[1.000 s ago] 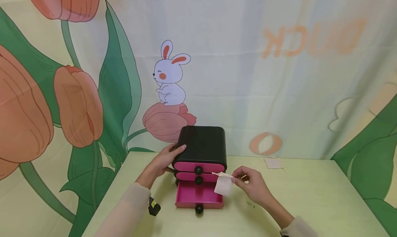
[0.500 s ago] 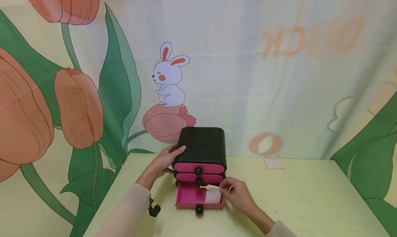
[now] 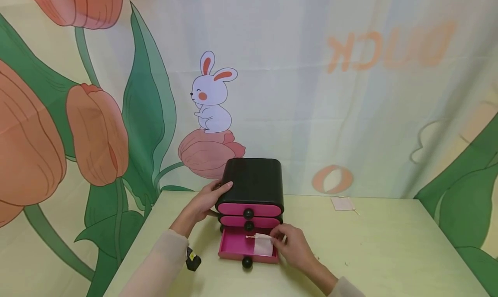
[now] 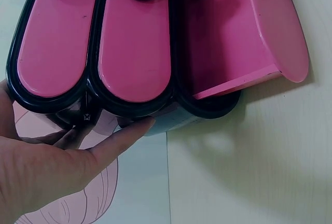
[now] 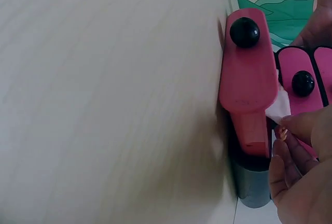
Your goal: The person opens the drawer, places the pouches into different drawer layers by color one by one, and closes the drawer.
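A black cabinet (image 3: 254,180) with three stacked pink drawers and round black knobs stands on the table. My left hand (image 3: 206,200) grips its left side, the thumb lying on the top edge; the left wrist view (image 4: 57,167) shows this hand from close by. The bottom drawer (image 3: 233,243) is pulled out. Over its right half is a small white drawstring pouch (image 3: 263,245), its cord pointing left. My right hand (image 3: 292,245) pinches the pouch near its upper right corner, just above the drawer's right wall.
Another small pale pouch (image 3: 343,204) lies flat near the table's back edge. A black object with a yellow mark (image 3: 192,261) sits beside my left sleeve. Behind the table (image 3: 389,245) hangs a cloth (image 3: 288,94) printed with tulips and a rabbit.
My right hand has moved left and down, bringing the pouch from beside the cabinet's front into the open bottom drawer. My left hand stays on the cabinet's side.
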The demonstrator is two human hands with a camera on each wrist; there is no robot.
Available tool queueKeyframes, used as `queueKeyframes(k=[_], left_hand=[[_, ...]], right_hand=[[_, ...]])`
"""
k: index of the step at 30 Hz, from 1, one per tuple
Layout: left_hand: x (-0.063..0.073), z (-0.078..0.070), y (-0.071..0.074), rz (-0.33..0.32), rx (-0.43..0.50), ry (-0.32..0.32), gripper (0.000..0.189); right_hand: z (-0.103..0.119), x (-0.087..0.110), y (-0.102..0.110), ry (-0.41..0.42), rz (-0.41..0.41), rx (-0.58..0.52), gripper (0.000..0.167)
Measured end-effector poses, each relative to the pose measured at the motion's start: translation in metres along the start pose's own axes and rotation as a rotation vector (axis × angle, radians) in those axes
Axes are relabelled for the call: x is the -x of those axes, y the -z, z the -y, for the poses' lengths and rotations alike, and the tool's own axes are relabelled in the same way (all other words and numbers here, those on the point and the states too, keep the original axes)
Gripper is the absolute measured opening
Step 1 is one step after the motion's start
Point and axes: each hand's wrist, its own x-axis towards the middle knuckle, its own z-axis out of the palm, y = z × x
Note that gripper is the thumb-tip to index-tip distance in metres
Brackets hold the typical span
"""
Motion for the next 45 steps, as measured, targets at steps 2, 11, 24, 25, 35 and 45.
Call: queueKeyframes(k=[2, 11, 24, 25, 35, 45], left_hand=[[0.0, 0.0, 0.0, 0.0, 0.001, 0.0, 0.099], [0.001, 0.001, 0.001, -0.016, -0.001, 0.001, 0.099], [0.0, 0.001, 0.002, -0.02, 0.001, 0.005, 0.099], [0.0, 0.002, 0.002, -0.02, 0.002, 0.005, 0.099], [0.002, 0.001, 0.006, -0.026, 0.003, 0.005, 0.097], [-0.001, 0.001, 0.004, -0.008, 0.002, 0.003, 0.099]], right_hand=[[0.0, 0.002, 0.001, -0.005, -0.017, 0.013, 0.013], [-0.032, -0.001, 0.04, -0.087, -0.122, 0.014, 0.012], [-0.165, -0.021, 0.157, -0.497, -0.344, 0.197, 0.034], [-0.171, -0.02, 0.162, -0.524, -0.338, 0.193, 0.037], [-0.195, -0.024, 0.163, -0.635, -0.302, 0.179, 0.047], [-0.189, -0.026, 0.162, -0.654, -0.313, 0.237, 0.025]])
